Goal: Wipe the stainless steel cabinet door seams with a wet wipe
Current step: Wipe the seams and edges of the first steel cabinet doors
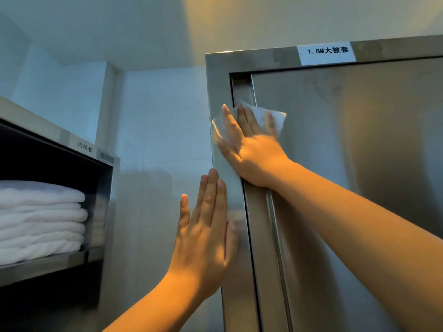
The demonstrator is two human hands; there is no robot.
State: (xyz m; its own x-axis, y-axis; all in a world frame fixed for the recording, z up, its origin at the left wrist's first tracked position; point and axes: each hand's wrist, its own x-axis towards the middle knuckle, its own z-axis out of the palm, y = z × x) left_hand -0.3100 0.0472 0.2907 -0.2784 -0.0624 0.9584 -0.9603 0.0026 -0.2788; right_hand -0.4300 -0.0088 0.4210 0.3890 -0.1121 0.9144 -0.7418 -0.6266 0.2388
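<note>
Right hand (251, 149) is flat, fingers straight and spread, pinning the thin white wet wipe (279, 119) against the steel rather than pinching it. So it's a press, not a clench. The wipe pokes out past the fingertips at 12 o'clock and past the thumb side at 9.

Under the palm is the dark vertical door seam (251, 259), the gap between the brushed stainless cabinet frame (217, 87) and the big stainless steel cabinet door (347, 164). Its long axis runs roughly 12 to 6, leaning a touch toward 5 at the bottom. From the hand there's only a short bit of seam left toward 12 before the top corner. The long stretch lies at 6, running down past the wrist, so my guess is the next stroke wants to follow that line.

Left hand (206, 238) sits at 7 o'clock from the right one. It's also flat and holding nothing, with fingers resting on the frame's outer edge, just beside the seam. The right is the nearer hand, right on it.

Up at 1 o'clock is a white paper label (327, 53). Way off at 9 there's folded white linen (40, 216).
</note>
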